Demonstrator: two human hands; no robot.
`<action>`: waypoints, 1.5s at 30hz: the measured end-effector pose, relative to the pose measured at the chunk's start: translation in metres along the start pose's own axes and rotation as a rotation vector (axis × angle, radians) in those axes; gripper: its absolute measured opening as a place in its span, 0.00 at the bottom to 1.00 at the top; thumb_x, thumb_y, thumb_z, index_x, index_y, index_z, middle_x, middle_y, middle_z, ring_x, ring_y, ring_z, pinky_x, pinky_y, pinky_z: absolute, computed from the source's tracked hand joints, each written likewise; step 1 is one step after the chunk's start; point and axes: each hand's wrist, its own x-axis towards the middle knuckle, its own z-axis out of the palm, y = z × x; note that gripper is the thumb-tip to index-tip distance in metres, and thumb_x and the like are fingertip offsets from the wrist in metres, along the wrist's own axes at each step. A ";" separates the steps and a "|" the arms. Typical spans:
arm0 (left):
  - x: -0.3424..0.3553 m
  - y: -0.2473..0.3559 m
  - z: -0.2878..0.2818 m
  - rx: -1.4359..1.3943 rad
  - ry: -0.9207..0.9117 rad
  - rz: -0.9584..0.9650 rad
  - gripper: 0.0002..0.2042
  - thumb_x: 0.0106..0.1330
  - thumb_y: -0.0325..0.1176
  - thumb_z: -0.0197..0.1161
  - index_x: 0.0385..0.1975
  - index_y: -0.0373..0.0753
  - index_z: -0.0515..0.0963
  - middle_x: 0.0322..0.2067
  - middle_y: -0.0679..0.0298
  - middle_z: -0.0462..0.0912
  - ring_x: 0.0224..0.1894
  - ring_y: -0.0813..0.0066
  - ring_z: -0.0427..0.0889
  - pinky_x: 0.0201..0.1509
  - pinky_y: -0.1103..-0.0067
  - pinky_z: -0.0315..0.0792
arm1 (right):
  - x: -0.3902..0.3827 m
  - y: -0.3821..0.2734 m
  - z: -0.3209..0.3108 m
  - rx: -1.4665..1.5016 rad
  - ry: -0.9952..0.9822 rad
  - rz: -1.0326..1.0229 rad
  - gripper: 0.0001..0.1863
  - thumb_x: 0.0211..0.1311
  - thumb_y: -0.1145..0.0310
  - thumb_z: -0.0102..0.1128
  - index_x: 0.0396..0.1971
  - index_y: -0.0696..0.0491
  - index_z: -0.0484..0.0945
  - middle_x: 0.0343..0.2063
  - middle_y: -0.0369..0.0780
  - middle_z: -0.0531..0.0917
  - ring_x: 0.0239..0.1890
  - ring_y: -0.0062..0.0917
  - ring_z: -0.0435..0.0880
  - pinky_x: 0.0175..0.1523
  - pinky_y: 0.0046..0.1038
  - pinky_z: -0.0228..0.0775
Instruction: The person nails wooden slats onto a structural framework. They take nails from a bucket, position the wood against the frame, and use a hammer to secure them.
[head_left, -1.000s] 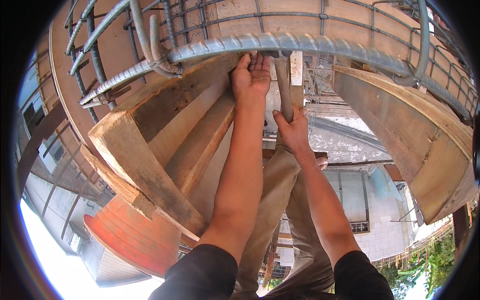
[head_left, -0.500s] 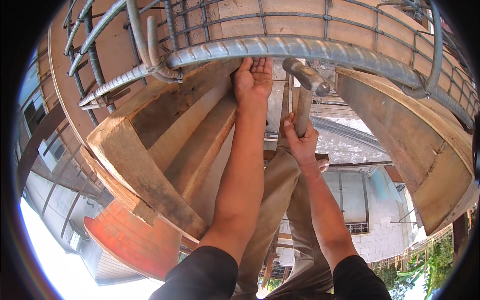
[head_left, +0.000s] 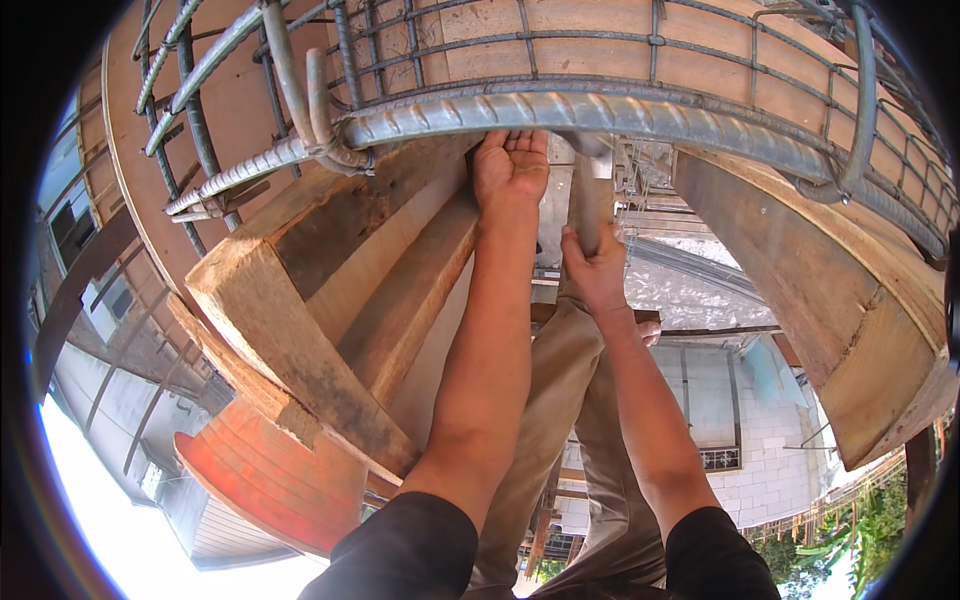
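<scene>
Left hand [head_left: 511,178] shows its open palm, fingers reaching up beneath the thick rebar [head_left: 600,115]; their tips are hidden, so whether they hold anything cannot be told. Right hand [head_left: 597,275] is closed around the handle of a hammer [head_left: 587,215], its blurred head near the rebar, right of the timber frame [head_left: 285,330]. Work seems under way; what is fixed or left is hidden.

A: Which part of the left hand [head_left: 512,180] is obscured?
B: The fingertips, behind the ribbed bar [head_left: 560,113]; their contact is indeterminate.
A: And the hammer [head_left: 588,222]?
B: Its head is blurred, partly covered by that bar.
A: What is cut off?
B: The steel mesh [head_left: 654,41], at the upper edge; the sleeves [head_left: 405,548], at the lower.
</scene>
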 end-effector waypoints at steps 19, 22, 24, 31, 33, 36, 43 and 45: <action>-0.013 0.009 -0.021 0.084 -0.115 0.047 0.15 0.77 0.30 0.50 0.58 0.29 0.70 0.56 0.55 0.78 0.58 0.57 0.79 0.66 0.61 0.75 | -0.045 0.017 -0.004 0.223 -0.041 0.093 0.24 0.61 0.71 0.66 0.59 0.56 0.76 0.37 0.42 0.83 0.45 0.30 0.80 0.56 0.32 0.71; -0.054 -0.006 -0.034 0.939 -0.050 0.076 0.16 0.75 0.32 0.54 0.58 0.31 0.72 0.50 0.56 0.82 0.49 0.56 0.84 0.56 0.60 0.81 | -0.046 0.010 -0.018 0.310 -0.076 0.227 0.30 0.63 0.70 0.65 0.66 0.57 0.70 0.47 0.44 0.81 0.50 0.29 0.80 0.59 0.30 0.71; -0.089 -0.015 -0.018 1.298 -0.115 0.122 0.15 0.70 0.32 0.59 0.53 0.31 0.76 0.43 0.56 0.85 0.40 0.55 0.86 0.46 0.58 0.82 | -0.048 0.020 -0.023 0.325 -0.059 0.286 0.32 0.63 0.70 0.64 0.67 0.58 0.68 0.52 0.45 0.80 0.53 0.30 0.80 0.59 0.30 0.72; -0.167 0.004 0.066 2.777 -0.520 1.255 0.21 0.63 0.39 0.66 0.51 0.30 0.78 0.52 0.50 0.81 0.58 0.52 0.76 0.69 0.60 0.64 | -0.071 0.065 -0.012 -0.081 0.055 0.036 0.21 0.65 0.74 0.63 0.58 0.58 0.79 0.49 0.36 0.86 0.51 0.17 0.82 0.59 0.23 0.72; -0.171 0.022 0.080 3.001 -0.470 1.305 0.25 0.62 0.43 0.67 0.53 0.31 0.78 0.56 0.49 0.79 0.63 0.52 0.73 0.71 0.60 0.62 | -0.073 0.065 0.001 -0.221 0.195 -0.011 0.22 0.63 0.74 0.63 0.57 0.60 0.79 0.62 0.42 0.76 0.66 0.25 0.70 0.68 0.27 0.62; -0.176 0.043 0.088 3.044 -0.512 1.296 0.27 0.63 0.44 0.65 0.55 0.28 0.76 0.57 0.48 0.78 0.63 0.52 0.73 0.70 0.58 0.63 | -0.065 0.007 -0.006 -0.070 0.138 -0.160 0.24 0.61 0.74 0.63 0.58 0.61 0.77 0.74 0.47 0.60 0.80 0.34 0.48 0.76 0.29 0.47; -0.171 0.047 0.113 3.536 -0.490 0.969 0.21 0.62 0.34 0.64 0.53 0.29 0.76 0.50 0.50 0.82 0.57 0.57 0.81 0.61 0.66 0.73 | -0.061 0.000 0.008 0.021 0.102 -0.078 0.20 0.61 0.72 0.66 0.53 0.62 0.78 0.50 0.42 0.81 0.51 0.20 0.75 0.57 0.24 0.68; -0.170 0.048 0.120 3.535 -0.560 0.990 0.19 0.62 0.31 0.63 0.51 0.30 0.78 0.48 0.51 0.83 0.53 0.58 0.84 0.56 0.69 0.78 | -0.062 0.009 0.015 -0.092 0.211 -0.235 0.19 0.62 0.72 0.66 0.51 0.62 0.79 0.41 0.38 0.83 0.42 0.17 0.76 0.50 0.23 0.71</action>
